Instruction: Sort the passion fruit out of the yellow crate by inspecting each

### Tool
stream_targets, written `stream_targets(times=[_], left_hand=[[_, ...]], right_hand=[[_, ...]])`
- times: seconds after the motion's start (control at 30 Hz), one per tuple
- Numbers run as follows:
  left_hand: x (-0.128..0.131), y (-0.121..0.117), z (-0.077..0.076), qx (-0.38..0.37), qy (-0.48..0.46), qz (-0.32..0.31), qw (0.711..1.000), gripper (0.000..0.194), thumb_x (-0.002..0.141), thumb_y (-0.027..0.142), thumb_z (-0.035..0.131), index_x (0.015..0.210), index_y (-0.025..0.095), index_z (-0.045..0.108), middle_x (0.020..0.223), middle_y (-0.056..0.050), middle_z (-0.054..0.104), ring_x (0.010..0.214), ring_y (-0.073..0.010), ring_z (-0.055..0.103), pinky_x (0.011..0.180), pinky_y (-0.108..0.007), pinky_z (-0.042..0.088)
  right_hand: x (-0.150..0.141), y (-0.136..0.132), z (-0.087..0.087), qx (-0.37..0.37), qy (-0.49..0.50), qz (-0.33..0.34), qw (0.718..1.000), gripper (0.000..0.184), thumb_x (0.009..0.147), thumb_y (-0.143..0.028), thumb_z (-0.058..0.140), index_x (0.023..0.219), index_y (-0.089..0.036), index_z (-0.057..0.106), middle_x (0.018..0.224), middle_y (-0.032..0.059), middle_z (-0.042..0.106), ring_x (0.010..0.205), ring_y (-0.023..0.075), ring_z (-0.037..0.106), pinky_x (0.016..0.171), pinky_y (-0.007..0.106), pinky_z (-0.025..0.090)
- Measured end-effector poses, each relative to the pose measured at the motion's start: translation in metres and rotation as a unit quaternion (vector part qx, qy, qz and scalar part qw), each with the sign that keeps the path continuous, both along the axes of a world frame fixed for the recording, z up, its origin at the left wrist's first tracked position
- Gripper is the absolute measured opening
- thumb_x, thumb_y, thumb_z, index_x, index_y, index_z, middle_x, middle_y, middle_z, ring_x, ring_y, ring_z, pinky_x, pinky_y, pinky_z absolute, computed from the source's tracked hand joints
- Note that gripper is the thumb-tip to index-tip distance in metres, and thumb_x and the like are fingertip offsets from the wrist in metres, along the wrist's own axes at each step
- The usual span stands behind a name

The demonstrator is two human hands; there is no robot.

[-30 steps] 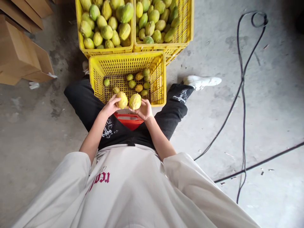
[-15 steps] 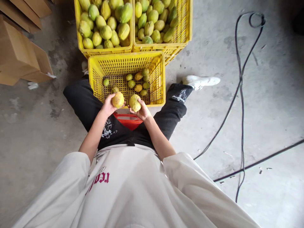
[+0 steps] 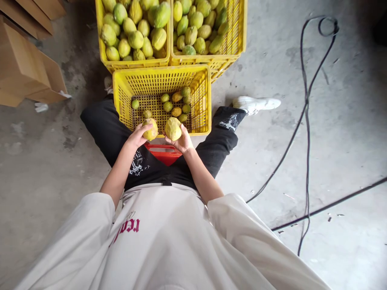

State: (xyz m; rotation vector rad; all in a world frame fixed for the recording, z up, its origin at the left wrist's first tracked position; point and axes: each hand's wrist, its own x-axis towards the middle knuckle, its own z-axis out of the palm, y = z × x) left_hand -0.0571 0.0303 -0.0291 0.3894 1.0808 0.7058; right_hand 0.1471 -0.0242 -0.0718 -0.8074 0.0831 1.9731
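Observation:
My left hand [image 3: 137, 137] is closed round a yellow papaya [image 3: 150, 129], its thumb lying across the top. My right hand [image 3: 184, 141] grips a second yellow papaya [image 3: 173, 128] with a lumpy, ridged skin. Both fruits are held side by side, a small gap apart, above the near rim of a yellow plastic crate [image 3: 160, 70]. On that crate's slotted floor lie several smaller green and yellow papayas [image 3: 177, 97], mostly toward the right side. The fingers beneath each held fruit are partly hidden.
Two fuller yellow crates of papayas, a left one [image 3: 136, 63] and a right one [image 3: 208, 59], stand just beyond. Between my legs is a red plastic object [image 3: 165, 155]. Cardboard boxes [image 3: 24, 64] are at left; a black cable [image 3: 306, 100] loops over the floor at right.
My left thumb has shifted further over the top of its papaya. The papaya in my right hand has been turned and raised slightly, showing a more ridged side.

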Motion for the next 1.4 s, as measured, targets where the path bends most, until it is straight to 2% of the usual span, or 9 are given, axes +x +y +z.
stream_targets(times=[0.13, 0.27, 0.43, 0.63, 0.77, 0.87, 1.0, 1.23, 1.4], left_hand=[[0.000, 0.000, 0.001, -0.038, -0.006, -0.036, 0.999, 0.023, 0.088, 0.030, 0.079, 0.105, 0.018, 0.067, 0.090, -0.004, 0.077, 0.089, -0.0221, 0.080, 0.084, -0.034, 0.066], [-0.003, 0.003, 0.003, -0.075, -0.026, -0.037, 0.996, 0.031, 0.099, 0.048, 0.061, 0.104, 0.018, 0.069, 0.091, -0.009, 0.078, 0.108, -0.0303, 0.080, 0.093, -0.042, 0.067], [-0.003, 0.005, 0.006, -0.055, -0.025, -0.006, 0.998, 0.021, 0.098, 0.033, 0.056, 0.106, 0.019, 0.069, 0.100, -0.008, 0.080, 0.122, -0.0284, 0.077, 0.099, -0.038, 0.065], [-0.003, 0.002, 0.004, -0.038, 0.005, -0.043, 0.998, 0.018, 0.099, 0.034, 0.066, 0.108, 0.019, 0.069, 0.093, -0.005, 0.078, 0.101, -0.0223, 0.080, 0.084, -0.030, 0.066], [-0.004, -0.002, 0.003, -0.049, 0.002, -0.097, 0.994, 0.015, 0.096, 0.031, 0.070, 0.103, 0.018, 0.069, 0.083, -0.002, 0.075, 0.079, -0.0183, 0.077, 0.074, -0.029, 0.065], [-0.002, -0.003, 0.003, -0.045, -0.011, -0.116, 0.992, 0.015, 0.093, 0.028, 0.074, 0.101, 0.016, 0.070, 0.080, -0.003, 0.076, 0.072, -0.0183, 0.077, 0.074, -0.030, 0.066], [-0.001, 0.000, 0.003, -0.058, -0.014, -0.074, 0.995, 0.021, 0.097, 0.038, 0.069, 0.101, 0.017, 0.071, 0.084, -0.006, 0.078, 0.072, -0.0195, 0.078, 0.073, -0.031, 0.067], [-0.005, 0.005, 0.007, -0.055, -0.012, 0.049, 0.997, 0.029, 0.098, 0.039, 0.053, 0.109, 0.019, 0.071, 0.094, -0.009, 0.081, 0.117, -0.0318, 0.079, 0.097, -0.045, 0.067], [-0.001, 0.003, 0.008, -0.070, -0.001, 0.050, 0.996, 0.016, 0.099, 0.036, 0.064, 0.105, 0.021, 0.065, 0.088, -0.003, 0.077, 0.102, -0.0262, 0.082, 0.094, -0.039, 0.068]], right_hand=[[-0.002, -0.002, -0.004, -0.001, -0.014, 0.033, 0.999, 0.033, 0.095, -0.038, 0.070, 0.122, -0.023, 0.061, 0.109, 0.0069, 0.081, 0.103, 0.0242, 0.079, 0.085, 0.038, 0.070], [-0.003, -0.003, -0.001, 0.010, -0.017, 0.012, 1.000, 0.044, 0.087, -0.030, 0.074, 0.127, -0.027, 0.055, 0.115, 0.0042, 0.080, 0.101, 0.0251, 0.080, 0.082, 0.042, 0.070], [0.000, -0.001, 0.008, 0.039, 0.024, -0.026, 0.999, 0.041, 0.085, -0.037, 0.062, 0.124, -0.026, 0.057, 0.112, 0.0064, 0.080, 0.118, 0.0327, 0.077, 0.096, 0.057, 0.068], [-0.002, 0.000, 0.004, 0.031, -0.012, -0.015, 0.999, 0.036, 0.086, -0.036, 0.064, 0.120, -0.025, 0.060, 0.107, 0.0066, 0.081, 0.119, 0.0319, 0.077, 0.099, 0.054, 0.067], [-0.003, 0.001, -0.007, -0.003, -0.025, 0.015, 1.000, 0.034, 0.094, -0.048, 0.068, 0.118, -0.024, 0.060, 0.096, 0.0033, 0.081, 0.099, 0.0255, 0.081, 0.081, 0.038, 0.071], [-0.002, 0.001, -0.009, -0.020, -0.028, 0.016, 0.999, 0.035, 0.096, -0.051, 0.068, 0.116, -0.023, 0.062, 0.094, 0.0029, 0.080, 0.099, 0.0251, 0.080, 0.076, 0.035, 0.070], [-0.001, 0.001, -0.001, -0.022, -0.037, 0.002, 0.999, 0.027, 0.095, -0.041, 0.064, 0.116, -0.023, 0.066, 0.107, 0.0060, 0.080, 0.113, 0.0269, 0.076, 0.086, 0.038, 0.070], [-0.002, 0.003, 0.018, -0.014, -0.012, -0.018, 1.000, 0.033, 0.093, -0.046, 0.058, 0.114, -0.022, 0.066, 0.113, 0.0104, 0.080, 0.124, 0.0336, 0.073, 0.098, 0.054, 0.067], [-0.004, 0.003, 0.021, -0.011, -0.005, 0.004, 1.000, 0.033, 0.089, -0.040, 0.055, 0.114, -0.022, 0.065, 0.112, 0.0117, 0.081, 0.126, 0.0345, 0.073, 0.100, 0.056, 0.066]])
